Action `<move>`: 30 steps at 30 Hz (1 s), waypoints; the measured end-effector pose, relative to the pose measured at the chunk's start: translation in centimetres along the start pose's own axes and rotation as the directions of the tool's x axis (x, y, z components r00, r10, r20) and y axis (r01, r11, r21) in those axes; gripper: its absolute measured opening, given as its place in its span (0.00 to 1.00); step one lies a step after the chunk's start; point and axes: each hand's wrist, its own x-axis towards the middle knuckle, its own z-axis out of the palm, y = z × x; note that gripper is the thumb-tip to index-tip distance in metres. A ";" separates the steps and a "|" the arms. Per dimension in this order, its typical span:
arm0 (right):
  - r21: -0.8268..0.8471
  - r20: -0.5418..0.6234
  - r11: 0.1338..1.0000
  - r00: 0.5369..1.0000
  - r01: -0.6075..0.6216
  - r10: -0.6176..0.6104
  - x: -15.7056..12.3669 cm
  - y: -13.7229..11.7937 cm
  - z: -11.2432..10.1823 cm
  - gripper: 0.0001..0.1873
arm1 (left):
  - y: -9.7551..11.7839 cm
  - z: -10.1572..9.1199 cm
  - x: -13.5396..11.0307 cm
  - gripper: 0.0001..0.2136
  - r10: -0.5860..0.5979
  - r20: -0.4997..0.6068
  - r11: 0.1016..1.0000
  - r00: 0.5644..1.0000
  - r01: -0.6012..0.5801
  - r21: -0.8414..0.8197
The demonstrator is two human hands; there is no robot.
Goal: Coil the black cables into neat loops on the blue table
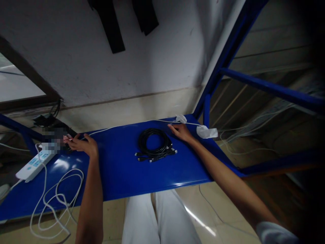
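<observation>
My left hand (81, 143) rests on the blue metal table (119, 173) at the left, fingers curled round a small dark object by the blurred patch; I cannot name it. My right hand (180, 131) lies at the table's far side, fingers closed on a thin white cable (132, 124) that runs along the back edge. Between my hands lies a coil of black cables (154, 144) with several plugs poking out at its front.
A white power strip (34, 164) sits at the left with its white cord (59, 196) looped over the table's front edge. White adapters (207, 131) rest at the right corner. Blue shelf rails (269, 88) stand right, a white wall behind.
</observation>
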 end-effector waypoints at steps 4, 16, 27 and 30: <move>-0.082 -0.018 0.996 1.000 0.024 -0.026 -0.1 -0.2 0.1 0.38 | -1.9 1.6 0.7 0.23 -0.183 -0.303 0.980 0.935 0.199 0.025; -0.194 -0.101 0.981 0.995 -0.021 0.001 -0.9 -0.6 0.0 0.36 | -1.3 2.2 0.2 0.20 0.006 -0.269 0.999 0.963 0.007 0.046; -0.113 -0.171 0.990 0.983 -0.083 0.063 -0.9 0.2 -0.2 0.42 | -2.0 3.3 0.2 0.22 -0.110 -0.285 0.990 0.952 0.132 0.058; -0.076 -0.196 0.992 0.977 -0.103 0.087 -0.9 0.2 -0.4 0.42 | -1.9 3.2 0.0 0.22 -0.121 -0.282 0.988 0.952 0.143 0.059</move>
